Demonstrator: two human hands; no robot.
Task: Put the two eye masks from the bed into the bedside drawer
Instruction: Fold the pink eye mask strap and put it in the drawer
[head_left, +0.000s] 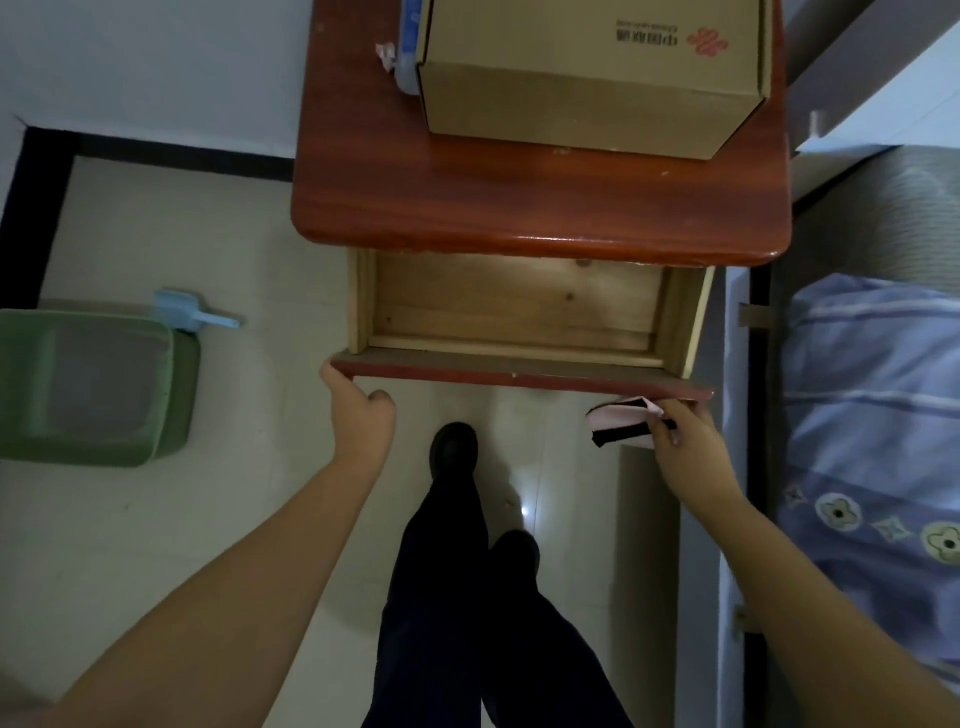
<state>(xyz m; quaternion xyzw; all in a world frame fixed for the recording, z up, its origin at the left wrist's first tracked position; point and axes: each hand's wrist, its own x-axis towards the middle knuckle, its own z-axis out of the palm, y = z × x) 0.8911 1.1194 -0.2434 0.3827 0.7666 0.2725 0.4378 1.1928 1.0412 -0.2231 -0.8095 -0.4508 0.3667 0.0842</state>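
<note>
Below the nightstand top (540, 208), the drawer (514, 306) stands pulled out, nothing visible inside. My left hand (358, 415) curls closed on the left end of the drawer front. My right hand (685, 447) pinches a pink eye mask (621, 423) with black strap, just outside the front's right end.

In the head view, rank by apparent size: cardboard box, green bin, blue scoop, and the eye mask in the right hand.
1. cardboard box, cropped by the frame's top edge, still largest.
2. green bin, also cropped at the left edge.
3. eye mask, partly covered by the right hand.
4. blue scoop; close to the mask, so ranks 3 and 4 are unsure.
</note>
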